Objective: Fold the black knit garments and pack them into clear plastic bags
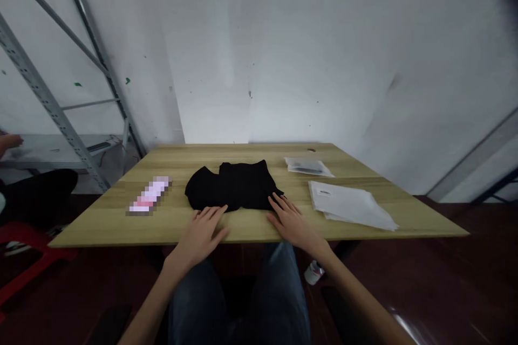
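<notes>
Rightward, stacked white bags (351,206), clear packet (308,166).

- Soft light is falling brightest on the pale grey back wall (283,48).
- Corners are darkening and bending.
- The dark reddish glossy floor (424,302) is showing glare streaks.

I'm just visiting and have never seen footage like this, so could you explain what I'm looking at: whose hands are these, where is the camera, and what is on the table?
No machine here: a person sits at a wooden table with a camera worn on the head, looking forward and down, so you see their own arms and knees. The left hand and right hand lie flat and open at the near edge of a black garment, fingertips touching it; neither grips anything. To the right lies a stack of white flat bags, behind it a smaller clear packet. To the left lies a blurred-out pinkish object. At the far left edge another person's hand shows.
</notes>
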Action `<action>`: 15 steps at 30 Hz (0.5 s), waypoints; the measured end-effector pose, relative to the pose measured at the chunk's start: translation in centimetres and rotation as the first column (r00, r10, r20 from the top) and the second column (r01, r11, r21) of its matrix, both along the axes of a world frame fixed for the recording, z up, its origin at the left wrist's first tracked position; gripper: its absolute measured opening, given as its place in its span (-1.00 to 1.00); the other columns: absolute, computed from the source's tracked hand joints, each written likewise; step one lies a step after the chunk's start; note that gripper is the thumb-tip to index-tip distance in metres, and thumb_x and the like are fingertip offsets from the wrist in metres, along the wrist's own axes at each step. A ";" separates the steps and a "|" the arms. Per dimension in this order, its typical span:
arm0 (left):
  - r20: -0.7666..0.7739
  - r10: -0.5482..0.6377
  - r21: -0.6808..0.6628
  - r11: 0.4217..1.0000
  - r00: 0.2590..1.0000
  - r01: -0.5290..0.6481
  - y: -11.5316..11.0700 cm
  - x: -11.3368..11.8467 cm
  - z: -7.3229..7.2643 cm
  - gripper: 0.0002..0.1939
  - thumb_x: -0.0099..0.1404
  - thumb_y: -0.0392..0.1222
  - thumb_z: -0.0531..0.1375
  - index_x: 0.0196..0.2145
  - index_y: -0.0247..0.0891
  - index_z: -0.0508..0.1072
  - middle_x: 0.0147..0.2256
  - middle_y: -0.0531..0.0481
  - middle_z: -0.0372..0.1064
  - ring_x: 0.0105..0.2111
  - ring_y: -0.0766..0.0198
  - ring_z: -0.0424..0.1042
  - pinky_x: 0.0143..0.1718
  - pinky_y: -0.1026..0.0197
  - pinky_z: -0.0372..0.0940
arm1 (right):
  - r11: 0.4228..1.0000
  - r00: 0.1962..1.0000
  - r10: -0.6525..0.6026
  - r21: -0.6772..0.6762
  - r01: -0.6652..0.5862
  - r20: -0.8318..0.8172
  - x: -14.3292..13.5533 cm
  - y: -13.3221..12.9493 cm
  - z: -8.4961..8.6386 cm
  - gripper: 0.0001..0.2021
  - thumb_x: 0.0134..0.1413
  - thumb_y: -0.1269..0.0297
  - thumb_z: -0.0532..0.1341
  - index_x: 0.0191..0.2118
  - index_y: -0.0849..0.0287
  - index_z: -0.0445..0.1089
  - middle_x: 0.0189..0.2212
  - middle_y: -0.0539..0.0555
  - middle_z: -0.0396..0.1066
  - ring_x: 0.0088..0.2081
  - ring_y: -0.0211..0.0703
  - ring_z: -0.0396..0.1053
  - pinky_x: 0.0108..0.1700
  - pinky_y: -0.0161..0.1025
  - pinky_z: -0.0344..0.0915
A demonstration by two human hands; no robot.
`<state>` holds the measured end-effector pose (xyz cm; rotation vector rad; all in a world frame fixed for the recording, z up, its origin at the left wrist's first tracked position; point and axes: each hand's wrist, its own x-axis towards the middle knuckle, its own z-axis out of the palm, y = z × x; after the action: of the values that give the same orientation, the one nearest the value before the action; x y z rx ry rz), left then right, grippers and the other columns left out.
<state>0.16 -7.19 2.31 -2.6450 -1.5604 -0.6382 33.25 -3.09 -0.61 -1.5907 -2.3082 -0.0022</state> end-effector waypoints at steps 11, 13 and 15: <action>0.018 0.137 0.113 0.984 0.990 -0.139 7.2 1.1 -1.0 -0.44 0.61 0.06 -0.04 0.47 -0.03 0.21 0.46 -0.08 0.16 0.47 -0.04 0.09 0.48 -0.31 -0.06 | 0.979 1.000 -0.010 0.204 0.016 -0.028 -2.1 2.0 1.8 -0.39 0.55 0.03 -0.09 0.49 0.25 0.19 0.46 0.25 0.18 0.50 0.12 0.09 0.46 0.13 0.15; -0.022 0.116 0.062 0.991 0.993 -0.115 7.7 0.4 -2.6 -0.43 0.61 0.07 -0.03 0.48 0.01 0.19 0.49 -0.03 0.09 0.49 -0.04 0.06 0.48 -0.32 -0.05 | 0.990 1.000 0.000 0.140 -0.001 0.011 -1.6 2.1 0.4 -0.39 0.54 0.02 -0.08 0.49 0.22 0.20 0.47 0.23 0.16 0.51 0.13 0.04 0.48 0.17 0.10; -0.037 0.092 0.058 0.994 0.995 -0.090 7.6 -0.5 -3.7 -0.42 0.60 0.09 -0.04 0.49 0.03 0.16 0.51 -0.01 0.01 0.50 -0.02 0.04 0.48 -0.31 -0.06 | 0.993 1.000 -0.010 0.118 0.007 0.024 -0.7 1.8 -0.9 -0.40 0.54 0.01 -0.08 0.49 0.20 0.19 0.48 0.20 0.13 0.52 0.13 0.01 0.49 0.19 0.07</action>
<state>-0.33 0.44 -1.42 -2.5144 -1.6167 -0.6117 32.54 -1.24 -1.51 -1.5494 -2.2747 -0.1585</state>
